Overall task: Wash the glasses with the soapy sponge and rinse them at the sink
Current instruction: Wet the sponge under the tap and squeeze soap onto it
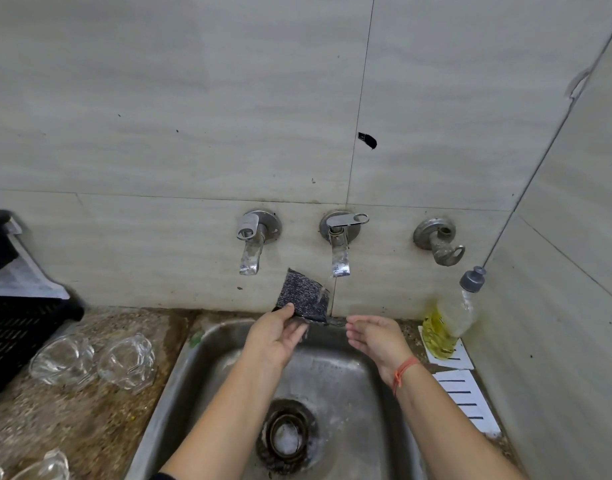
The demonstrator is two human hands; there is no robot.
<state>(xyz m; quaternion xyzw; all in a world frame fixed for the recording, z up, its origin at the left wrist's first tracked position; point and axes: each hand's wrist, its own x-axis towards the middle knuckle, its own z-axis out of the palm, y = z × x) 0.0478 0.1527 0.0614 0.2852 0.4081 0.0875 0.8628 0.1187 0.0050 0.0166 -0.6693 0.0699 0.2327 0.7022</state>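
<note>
My left hand (275,332) pinches a dark grey speckled sponge (302,297) by its lower edge and holds it up over the steel sink (180,368). Water runs from the middle tap (339,252) onto the sponge's right side. My right hand (375,336) hovers beside it with relaxed fingers, holding nothing. Two clear glasses (64,358) (128,362) lie on their sides on the speckled counter left of the sink. More glass (43,465) shows at the bottom left corner.
A second tap (250,242) and a valve (441,242) are fixed to the tiled wall. A bottle of yellow dish soap (448,327) stands on a white slotted tray (465,393) at the right. A black crate (13,306) sits at the left. The drain (285,434) holds foam.
</note>
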